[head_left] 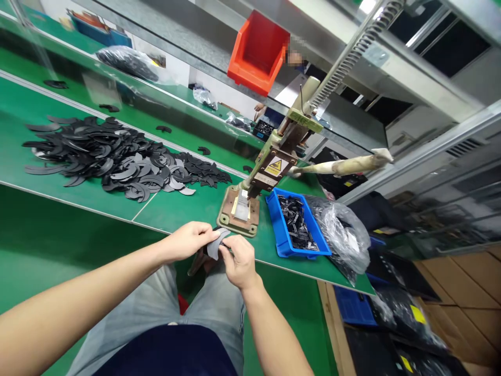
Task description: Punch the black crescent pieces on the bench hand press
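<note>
Between my two hands is a curved grey-black plastic piece (215, 247), held just off the table's front edge above my lap. My left hand (192, 239) pinches its upper left end between thumb and fingers. At its right side, my right hand (239, 259) is closed on the same piece with curled fingers; whether a smaller part is in them is hidden. Right beyond the hands stands a hand press (274, 162) on a brown base plate (248, 225). A big heap of similar curved pieces (133, 169) lies to the left on the green table.
A blue bin (279, 243) of small black parts sits right of the press, beside a clear plastic bag (346, 235). The press lever (344, 165) sticks out to the right. An orange bin (256, 78) is on the shelf above. Several curved pieces lie along the strip behind.
</note>
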The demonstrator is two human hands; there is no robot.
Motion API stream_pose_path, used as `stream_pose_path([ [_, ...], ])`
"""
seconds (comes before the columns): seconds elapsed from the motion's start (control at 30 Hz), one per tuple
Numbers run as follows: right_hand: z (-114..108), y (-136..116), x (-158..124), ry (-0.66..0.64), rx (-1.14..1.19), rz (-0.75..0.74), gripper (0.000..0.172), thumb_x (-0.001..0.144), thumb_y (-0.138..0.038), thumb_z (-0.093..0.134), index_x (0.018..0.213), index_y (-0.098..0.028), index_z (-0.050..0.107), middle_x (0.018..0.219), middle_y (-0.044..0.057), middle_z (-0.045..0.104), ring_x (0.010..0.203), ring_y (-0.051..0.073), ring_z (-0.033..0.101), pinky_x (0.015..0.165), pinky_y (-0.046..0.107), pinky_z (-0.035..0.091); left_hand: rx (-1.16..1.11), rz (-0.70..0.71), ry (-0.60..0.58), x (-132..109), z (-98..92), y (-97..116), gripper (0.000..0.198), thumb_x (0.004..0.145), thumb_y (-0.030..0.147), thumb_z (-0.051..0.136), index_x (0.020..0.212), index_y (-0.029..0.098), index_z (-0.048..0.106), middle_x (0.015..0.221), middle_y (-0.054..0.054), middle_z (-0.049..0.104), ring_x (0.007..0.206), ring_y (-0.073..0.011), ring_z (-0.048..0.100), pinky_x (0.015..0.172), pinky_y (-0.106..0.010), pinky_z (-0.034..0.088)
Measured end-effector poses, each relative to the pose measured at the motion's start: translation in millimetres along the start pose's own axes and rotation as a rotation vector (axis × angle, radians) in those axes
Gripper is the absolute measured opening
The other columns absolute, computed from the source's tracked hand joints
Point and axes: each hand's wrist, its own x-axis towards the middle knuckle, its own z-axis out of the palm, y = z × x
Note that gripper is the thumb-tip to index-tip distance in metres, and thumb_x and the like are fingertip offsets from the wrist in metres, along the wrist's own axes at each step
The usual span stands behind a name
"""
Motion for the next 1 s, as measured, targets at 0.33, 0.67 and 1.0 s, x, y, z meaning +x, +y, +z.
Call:
stream_pose_path([
  [0.33, -9, -3, -6, 0.066, 0.05, 0.085, 0.009, 0.101, -0.022, 0.059, 0.103, -0.022, 0.068, 0.089, 0.007, 0.073, 0.084, 0.019, 0.066, 0.077, 0.036, 0.056, -0.027, 0.018, 0.014, 5, 3.4, 9, 0.044, 0.094, 0.062, 0.065, 0.078, 0.022, 0.057, 0.066, 0.003, 0.057, 0.058, -0.0149, 0.052, 0.055, -0.026, 0.039],
  [0.67, -64, -7, 3, -0.142, 0.389, 0.506, 0.02, 0.1, -0.035, 0.063, 0.109, -0.024, 0.077, 0.098, 0.004, 0.079, 0.086, 0.015, 0.072, 0.083, 0.032, 0.06, -0.35, 0.014, -0.272, 10, 16.3, 4, 0.04, 0.094, 0.061, 0.071, 0.099, 0.021, 0.068, 0.08, -0.002, 0.069, 0.068, -0.0185, 0.064, 0.062, -0.029, 0.052],
  [1.0, -140, 97, 65, -0.199, -0.04, 0.794, 0.02, 0.092, -0.023, 0.061, 0.101, -0.02, 0.079, 0.096, 0.004, 0.082, 0.084, 0.016, 0.074, 0.085, 0.031, 0.06, 0.261, 0.076, 0.089, 60, -5.2, -76, 0.049, 0.1, 0.069, 0.054, 0.086, 0.024, 0.065, 0.075, 0.001, 0.065, 0.071, -0.0182, 0.06, 0.069, -0.027, 0.048],
])
